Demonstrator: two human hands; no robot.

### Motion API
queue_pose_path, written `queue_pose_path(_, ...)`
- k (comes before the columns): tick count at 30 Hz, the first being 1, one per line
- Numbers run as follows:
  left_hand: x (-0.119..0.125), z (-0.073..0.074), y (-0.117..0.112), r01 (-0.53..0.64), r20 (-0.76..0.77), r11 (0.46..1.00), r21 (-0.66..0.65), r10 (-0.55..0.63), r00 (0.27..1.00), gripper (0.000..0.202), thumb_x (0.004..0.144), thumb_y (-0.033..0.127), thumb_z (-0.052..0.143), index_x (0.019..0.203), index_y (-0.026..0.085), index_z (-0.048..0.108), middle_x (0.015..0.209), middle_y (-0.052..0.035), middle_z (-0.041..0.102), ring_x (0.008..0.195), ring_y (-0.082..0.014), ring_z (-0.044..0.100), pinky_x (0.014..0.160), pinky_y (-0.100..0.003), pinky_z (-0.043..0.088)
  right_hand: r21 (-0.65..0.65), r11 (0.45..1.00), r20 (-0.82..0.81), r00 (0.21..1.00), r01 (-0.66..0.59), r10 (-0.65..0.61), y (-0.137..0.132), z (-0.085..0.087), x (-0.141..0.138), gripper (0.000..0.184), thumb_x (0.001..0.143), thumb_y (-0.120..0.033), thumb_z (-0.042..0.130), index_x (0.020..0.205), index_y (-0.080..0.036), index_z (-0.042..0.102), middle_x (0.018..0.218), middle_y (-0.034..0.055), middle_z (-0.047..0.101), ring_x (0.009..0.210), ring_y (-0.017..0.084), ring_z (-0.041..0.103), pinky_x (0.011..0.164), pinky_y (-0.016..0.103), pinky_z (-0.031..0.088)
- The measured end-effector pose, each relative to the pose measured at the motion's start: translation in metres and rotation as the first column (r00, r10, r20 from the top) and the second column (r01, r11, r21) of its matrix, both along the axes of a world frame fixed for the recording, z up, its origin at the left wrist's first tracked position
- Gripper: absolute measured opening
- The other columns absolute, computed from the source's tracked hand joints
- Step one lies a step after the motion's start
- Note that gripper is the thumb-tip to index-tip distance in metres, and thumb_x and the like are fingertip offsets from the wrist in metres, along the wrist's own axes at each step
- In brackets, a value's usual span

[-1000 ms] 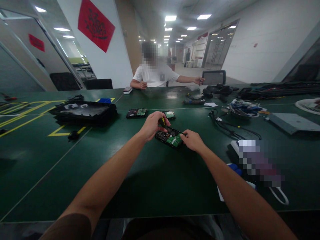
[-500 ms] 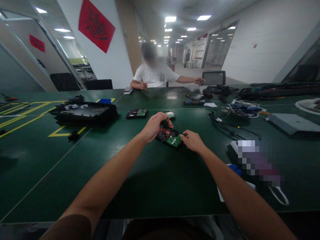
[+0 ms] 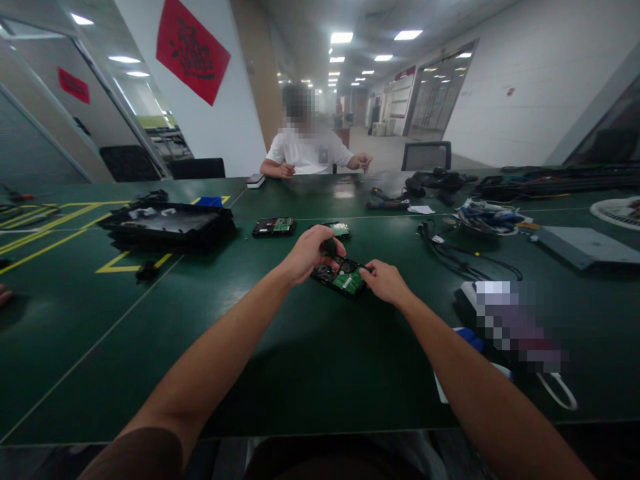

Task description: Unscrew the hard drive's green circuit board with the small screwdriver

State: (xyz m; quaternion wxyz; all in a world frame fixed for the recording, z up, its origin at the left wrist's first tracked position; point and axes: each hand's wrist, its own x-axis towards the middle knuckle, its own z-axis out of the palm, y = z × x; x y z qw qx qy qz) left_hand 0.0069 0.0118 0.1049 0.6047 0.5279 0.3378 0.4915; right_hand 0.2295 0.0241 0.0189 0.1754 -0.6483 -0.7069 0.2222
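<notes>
- Work piece: a hard drive (image 3: 341,276) lying flat on the green desk (image 3: 280,360), circuit-board side up (green board toward the near right corner, dark metal toward the left).
- Left hand (image 3: 306,252) is curled over the drive's far-left part, fingers closed around a small dark tool, probably a screwdriver; its tip is hidden under the fingers, so the exact screw cannot be told.
- Right hand (image 3: 384,280) pinches the drive's right edge, thumb and fingers closed on it, steadying the body against the desk.
- Step in hand, as judged: working a screw on the board side of the drive, one hand driving and the other bracing.
- Next move calls for: keeping the tool upright and seated in the screw head, firm downward pressure, and no slackening of the brace, or the drive will swivel on the smooth top (slip risk: the tip skating onto the green board).
- Nearby: two more drives, one (image 3: 273,227) to the left and one (image 3: 339,229) just beyond the left hand, both well apart from the work piece.
- A black tray (image 3: 167,225) sits further left; a tangle of black cables (image 3: 463,257) lies to the right.
- A person in a white shirt (image 3: 309,152) sits at the far side, hands at their own work.
</notes>
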Motion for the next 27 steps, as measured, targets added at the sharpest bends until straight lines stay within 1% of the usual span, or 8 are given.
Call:
queue_pose_path(5,-0.0023,0.0033,0.0001,-0.04,-0.094,0.994,0.099,0.05,0.994,0.021,0.083,0.038,0.063,0.083,0.017,0.064,0.089,-0.008,0.065,0.087,-0.0217,0.063,0.057,-0.028,0.057,-0.008,1.0,-0.007,1.0,0.003,-0.003,-0.001,-0.0003,0.0004,0.036,0.1,-0.046,0.054,0.12,-0.02,0.069,0.095,0.0074,0.078,0.085,0.02,0.072,0.069,0.028,0.048)
queue_pose_path(7,-0.0034,0.0033,0.0004,-0.051,-0.117,0.991,0.126,0.066,0.991,0.022,0.083,0.038,0.063,0.083,0.017,0.067,0.089,-0.0079,0.064,0.087,-0.0214,0.062,0.056,-0.027,0.056,-0.007,1.0,-0.011,1.0,0.007,-0.007,-0.0015,0.0,0.0004,0.035,0.1,-0.046,0.055,0.119,-0.02,0.069,0.094,0.0074,0.078,0.083,0.02,0.072,0.07,0.028,0.049)
queue_pose_path(11,-0.003,0.0002,0.001,0.003,-0.074,0.999,0.052,0.0,0.997,0.027,0.086,0.041,0.061,0.095,0.016,0.066,0.085,-0.0087,0.066,0.082,-0.0224,0.064,0.056,-0.031,0.057,-0.002,1.0,-0.007,1.0,0.0,0.0,-0.0017,0.0013,0.0004,0.035,0.1,-0.045,0.054,0.118,-0.019,0.069,0.092,0.0075,0.078,0.082,0.02,0.071,0.07,0.029,0.048)
queue_pose_path(14,-0.0016,-0.0007,0.001,0.024,-0.033,1.0,0.002,-0.024,0.999,0.026,0.086,0.042,0.06,0.094,0.017,0.064,0.082,-0.0086,0.068,0.08,-0.0228,0.065,0.058,-0.032,0.057,-0.011,1.0,-0.001,1.0,-0.003,0.003,-0.0014,0.0018,0.0004,0.035,0.1,-0.046,0.054,0.118,-0.02,0.069,0.092,0.0069,0.078,0.083,0.02,0.071,0.07,0.029,0.048)
queue_pose_path(18,-0.0017,0.0032,-0.0002,-0.056,-0.117,0.994,0.096,0.068,0.991,0.024,0.085,0.04,0.06,0.084,0.016,0.067,0.091,-0.0098,0.067,0.089,-0.0227,0.063,0.058,-0.029,0.057,-0.008,1.0,0.002,1.0,0.0,0.0,-0.0006,0.0008,0.0003,0.036,0.1,-0.047,0.054,0.118,-0.02,0.069,0.092,0.0072,0.078,0.084,0.02,0.071,0.071,0.029,0.048)
queue_pose_path(20,-0.0022,0.0051,-0.0013,-0.071,-0.154,0.989,0.13,0.091,0.984,0.024,0.084,0.038,0.061,0.085,0.016,0.069,0.095,-0.0103,0.066,0.092,-0.023,0.063,0.058,-0.027,0.057,-0.006,1.0,0.0,1.0,0.004,-0.004,-0.0001,-0.0001,0.0002,0.036,0.1,-0.047,0.054,0.119,-0.019,0.069,0.092,0.0075,0.078,0.084,0.02,0.071,0.072,0.029,0.048)
queue_pose_path(24,-0.0009,0.0043,-0.0029,0.04,-0.09,0.999,0.02,-0.038,0.995,0.026,0.085,0.039,0.063,0.095,0.016,0.068,0.088,-0.01,0.069,0.085,-0.0236,0.065,0.058,-0.031,0.057,0.004,1.0,0.007,1.0,0.008,-0.008,0.001,-0.0016,-0.0002,0.036,0.1,-0.046,0.054,0.119,-0.019,0.069,0.092,0.0073,0.078,0.084,0.02,0.071,0.072,0.028,0.047)
queue_pose_path(27,0.0011,0.0017,-0.0023,0.056,-0.028,0.998,-0.026,-0.057,0.998,0.025,0.085,0.039,0.062,0.092,0.016,0.065,0.085,-0.0101,0.069,0.083,-0.0235,0.066,0.06,-0.033,0.058,0.018,1.0,0.008,1.0,-0.002,0.002,0.0017,-0.0029,0.0002,0.034,0.1,-0.045,0.055,0.117,-0.018,0.07,0.09,0.0071,0.078,0.083,0.019,0.071,0.072,0.027,0.047)
